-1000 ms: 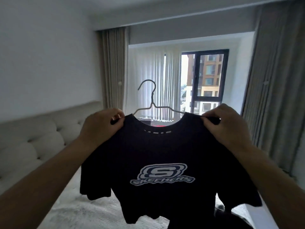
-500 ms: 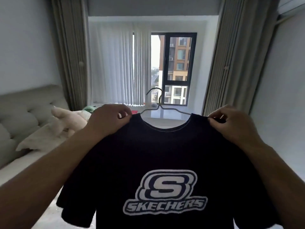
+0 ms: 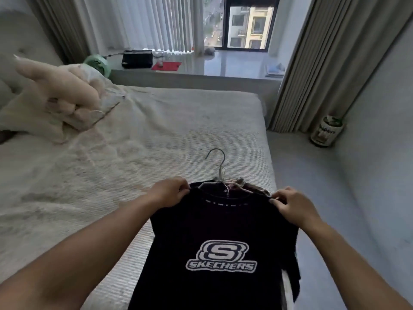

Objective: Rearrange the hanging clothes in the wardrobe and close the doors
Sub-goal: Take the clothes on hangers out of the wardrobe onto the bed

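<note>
I've got the shirt by both shoulders: left hand pinching the left shoulder seam, right hand pinching the right, each grip curled tight on cloth over the hanger. Shirt sits low over the near edge of the bed, on top of what looks like more dark clothes; whether it's fully resting there, can't tell. My read: light, soft, floppy knit, no breakage risk, but it'll slide off the thin wire hanger if tipped. Best holds are the shoulders as now, or the hook for carrying one-handed. Containers: a printed tub on the floor by the curtain, contents not visible. Wardrobe not in view.
</note>
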